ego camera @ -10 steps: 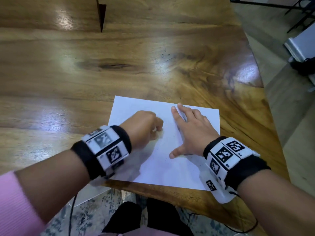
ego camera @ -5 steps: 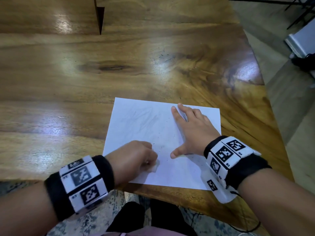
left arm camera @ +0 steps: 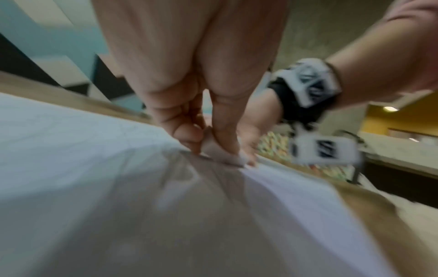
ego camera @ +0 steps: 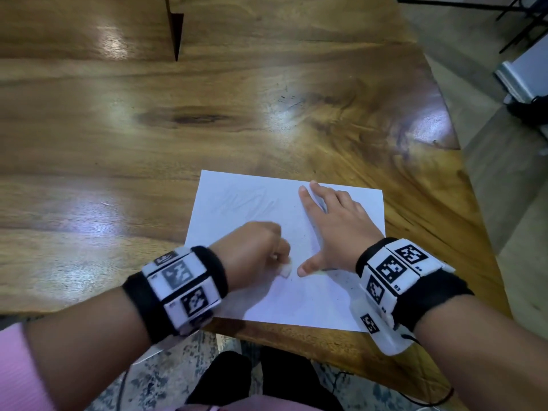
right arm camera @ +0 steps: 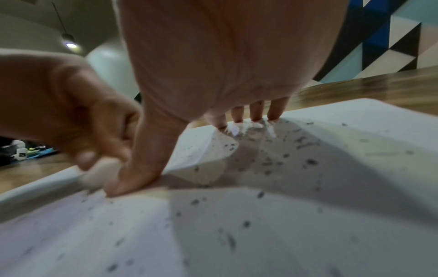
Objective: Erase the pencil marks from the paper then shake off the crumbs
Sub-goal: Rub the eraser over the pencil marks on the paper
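Note:
A white sheet of paper [ego camera: 243, 203] lies near the table's front edge, with faint pencil marks [ego camera: 246, 200] at its upper left. My left hand [ego camera: 252, 250] pinches a small white eraser [ego camera: 285, 269] and presses it on the paper's middle; the left wrist view shows the eraser [left arm camera: 220, 153] between thumb and fingers. My right hand [ego camera: 335, 223] lies flat with fingers spread, holding the sheet down on its right part. Dark eraser crumbs [right arm camera: 267, 163] are scattered over the paper [right arm camera: 308, 215] in the right wrist view.
The wooden table [ego camera: 148, 129] stretches far ahead and to the left. Its front edge [ego camera: 341, 348] runs just below the paper, and its right edge [ego camera: 462, 161] curves beside the floor. A dark wedge-shaped gap [ego camera: 175, 34] splits the tabletop at the back.
My left hand with the eraser swept down the paper toward me, then came back up a little and to the right. The right hand stayed pressed in place.

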Demonstrator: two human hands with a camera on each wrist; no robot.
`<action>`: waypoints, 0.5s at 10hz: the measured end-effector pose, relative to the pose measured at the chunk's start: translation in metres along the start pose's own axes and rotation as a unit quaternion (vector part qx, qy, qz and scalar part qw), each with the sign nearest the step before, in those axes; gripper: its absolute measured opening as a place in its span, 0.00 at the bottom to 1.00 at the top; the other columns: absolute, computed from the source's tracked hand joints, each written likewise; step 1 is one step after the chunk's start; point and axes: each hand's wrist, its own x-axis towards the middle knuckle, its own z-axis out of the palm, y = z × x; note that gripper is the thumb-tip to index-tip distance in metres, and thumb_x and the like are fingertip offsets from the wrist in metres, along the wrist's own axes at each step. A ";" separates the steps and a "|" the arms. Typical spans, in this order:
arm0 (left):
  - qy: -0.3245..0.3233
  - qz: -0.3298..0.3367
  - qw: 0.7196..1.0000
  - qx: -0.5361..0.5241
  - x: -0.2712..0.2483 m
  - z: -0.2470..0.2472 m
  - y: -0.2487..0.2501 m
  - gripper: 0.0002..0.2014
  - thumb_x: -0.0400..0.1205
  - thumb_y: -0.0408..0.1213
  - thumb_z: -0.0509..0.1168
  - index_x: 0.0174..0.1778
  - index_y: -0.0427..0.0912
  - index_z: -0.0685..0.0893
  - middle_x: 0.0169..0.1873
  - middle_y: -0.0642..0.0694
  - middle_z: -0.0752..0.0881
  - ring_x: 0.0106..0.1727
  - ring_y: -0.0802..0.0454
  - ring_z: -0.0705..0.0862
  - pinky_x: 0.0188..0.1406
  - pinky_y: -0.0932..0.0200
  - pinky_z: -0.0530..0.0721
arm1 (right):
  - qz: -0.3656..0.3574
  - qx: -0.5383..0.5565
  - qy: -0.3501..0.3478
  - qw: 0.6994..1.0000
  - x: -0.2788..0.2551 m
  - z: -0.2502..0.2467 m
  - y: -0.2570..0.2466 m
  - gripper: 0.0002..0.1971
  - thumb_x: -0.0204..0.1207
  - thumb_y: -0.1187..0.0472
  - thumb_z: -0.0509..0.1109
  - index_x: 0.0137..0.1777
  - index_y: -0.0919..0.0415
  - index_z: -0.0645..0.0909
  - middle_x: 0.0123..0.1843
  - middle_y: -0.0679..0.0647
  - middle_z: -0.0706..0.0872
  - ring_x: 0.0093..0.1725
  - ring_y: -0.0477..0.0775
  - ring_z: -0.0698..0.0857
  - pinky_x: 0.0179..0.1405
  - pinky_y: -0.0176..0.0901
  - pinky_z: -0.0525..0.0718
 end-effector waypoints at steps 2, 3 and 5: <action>-0.045 0.007 0.999 -0.028 -0.033 0.007 -0.011 0.05 0.74 0.31 0.69 0.34 0.43 0.88 0.35 0.52 0.78 0.36 0.59 0.80 0.35 0.75 0.71 | 0.001 0.003 -0.001 1.000 0.000 0.000 0.001 0.69 0.54 0.30 0.76 0.82 0.50 0.31 0.84 0.47 0.34 0.82 0.53 0.42 0.79 0.50 0.49; -0.026 -0.008 0.999 -0.032 -0.028 0.003 -0.014 0.04 0.73 0.32 0.69 0.37 0.44 0.89 0.34 0.54 0.75 0.35 0.62 0.78 0.35 0.80 0.68 | 0.000 0.005 -0.004 1.000 0.000 0.000 0.001 0.69 0.55 0.30 0.76 0.82 0.50 0.30 0.84 0.47 0.33 0.82 0.54 0.41 0.79 0.50 0.48; 0.037 -0.012 0.999 -0.001 -0.010 -0.002 -0.011 0.05 0.74 0.36 0.69 0.32 0.43 0.84 0.34 0.50 0.75 0.36 0.51 0.78 0.38 0.58 0.77 | 0.004 0.004 -0.005 1.000 -0.002 -0.001 0.000 0.69 0.55 0.30 0.77 0.82 0.50 0.31 0.84 0.47 0.34 0.81 0.53 0.42 0.79 0.50 0.49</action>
